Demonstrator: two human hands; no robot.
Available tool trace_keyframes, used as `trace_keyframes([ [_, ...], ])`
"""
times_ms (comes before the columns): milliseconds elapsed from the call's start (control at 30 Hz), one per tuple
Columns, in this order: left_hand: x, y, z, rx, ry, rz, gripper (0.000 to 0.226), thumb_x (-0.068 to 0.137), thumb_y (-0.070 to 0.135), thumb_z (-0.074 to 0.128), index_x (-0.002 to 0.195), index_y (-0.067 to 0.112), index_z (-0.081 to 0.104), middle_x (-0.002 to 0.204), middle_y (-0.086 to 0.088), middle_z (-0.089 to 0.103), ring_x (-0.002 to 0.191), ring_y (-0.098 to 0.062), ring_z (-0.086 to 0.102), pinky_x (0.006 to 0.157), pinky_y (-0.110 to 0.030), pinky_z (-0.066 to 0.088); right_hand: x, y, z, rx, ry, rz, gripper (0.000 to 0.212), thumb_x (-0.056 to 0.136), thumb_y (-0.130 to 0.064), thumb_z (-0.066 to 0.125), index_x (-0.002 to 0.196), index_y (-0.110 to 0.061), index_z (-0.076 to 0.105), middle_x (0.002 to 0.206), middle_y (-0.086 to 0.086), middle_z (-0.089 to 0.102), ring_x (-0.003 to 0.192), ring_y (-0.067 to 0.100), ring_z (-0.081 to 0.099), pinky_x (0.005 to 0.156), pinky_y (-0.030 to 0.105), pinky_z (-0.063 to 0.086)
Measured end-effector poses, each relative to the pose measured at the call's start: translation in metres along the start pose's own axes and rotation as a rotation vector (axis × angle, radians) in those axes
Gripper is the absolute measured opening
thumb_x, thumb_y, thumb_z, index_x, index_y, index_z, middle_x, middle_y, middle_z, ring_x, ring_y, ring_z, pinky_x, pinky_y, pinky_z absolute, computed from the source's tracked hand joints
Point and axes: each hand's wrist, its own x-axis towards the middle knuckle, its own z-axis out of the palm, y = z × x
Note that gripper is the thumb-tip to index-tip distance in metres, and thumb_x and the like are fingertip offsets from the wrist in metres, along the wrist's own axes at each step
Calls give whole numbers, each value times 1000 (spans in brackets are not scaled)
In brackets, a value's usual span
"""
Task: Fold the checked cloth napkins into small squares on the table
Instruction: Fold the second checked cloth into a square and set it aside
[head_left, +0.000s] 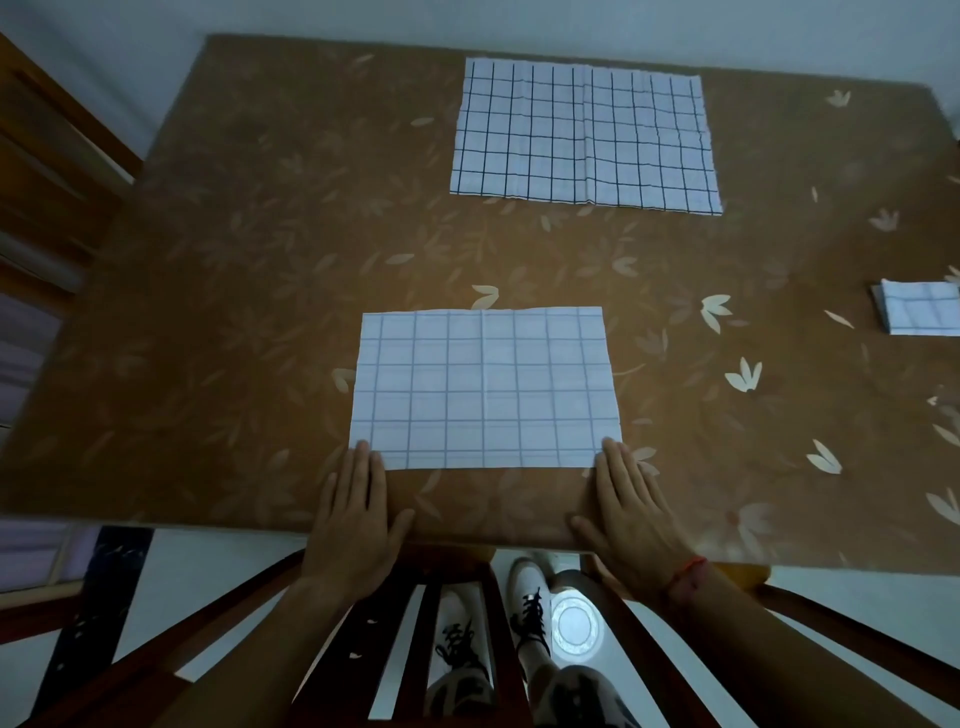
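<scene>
**Near napkin (485, 387) pinned at its front corners**

On my feed it lies spread flat by the front edge of the table (234, 312). The left hand (353, 525) and right hand (631, 512) lie palm-down with straight fingers, their tips resting on its two near corners and gripping nothing. A second napkin (584, 135) lies spread farther back, and a folded napkin (919, 306) sits far right

Three white checked cloth napkins are seen on one brown leaf-patterned counter (260, 312): a near napkin (485, 389), a far napkin (584, 135) and a small folded napkin (919, 309). Two hands are counted, the left hand (356, 519) and the right hand (631, 512).
</scene>
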Motion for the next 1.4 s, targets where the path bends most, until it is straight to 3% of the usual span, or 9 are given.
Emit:
trace_keyframes([
  [200,13,39,-22,-163,50,46,71,94,51,20,142,2,37,153,-18,28,144,-29,20,116,-44,19,5,1,-19,207,-7,18,88,84,-63,11,150,-6,22,159,12,11,147,28,12,116,37,16],
  [300,25,71,-32,-267,67,170,62,94,41,24,140,3,42,151,-15,33,142,-26,27,113,-34,20,12,6,-26,363,22,61,80,84,-62,22,147,-13,30,154,11,25,139,30,31,112,40,29],
  [433,33,101,-33,-221,42,285,51,95,32,32,128,1,55,140,-16,50,131,-28,45,108,-35,24,18,14,-43,562,196,214,41,89,-34,56,126,-15,53,124,6,51,104,24,54,90,31,46],
  [533,35,106,-27,-201,10,250,56,92,36,30,127,2,57,139,-15,51,131,-29,46,108,-38,28,26,24,-58,797,93,508,27,87,-29,59,112,-19,62,100,2,66,95,24,60,83,32,47],
  [767,36,106,-20,-277,23,218,61,90,39,28,134,3,51,147,-13,42,138,-28,36,112,-36,23,44,39,-69,1440,-96,760,14,88,-14,56,84,-9,68,71,12,57,59,24,51,55,31,46],
  [933,36,107,-21,-299,17,195,54,91,30,42,138,4,46,151,-11,37,142,-25,28,115,-35,18,56,39,-72,1575,-64,784,16,84,-14,65,96,-5,70,86,18,66,78,33,64,76,42,56],
  [1167,37,110,-19,-268,13,175,62,90,39,30,140,6,44,153,-9,33,143,-23,26,116,-41,26,77,34,-78,1539,-108,752,13,79,-15,76,81,-6,66,64,9,58,50,20,55,44,26,49],
  [1300,37,111,-20,-244,13,165,58,90,35,41,142,7,41,152,-10,34,143,-24,26,117,-39,24,82,30,-80,1538,-190,693,10,77,9,70,81,10,62,89,27,65,68,45,66,47,57,54],
  [1400,38,115,-22,-210,26,146,60,90,33,52,142,6,40,149,-12,38,140,-26,31,113,-38,26,79,29,-82,1500,-191,673,11,74,10,70,79,16,61,85,37,64,62,48,65,56,61,55],
])
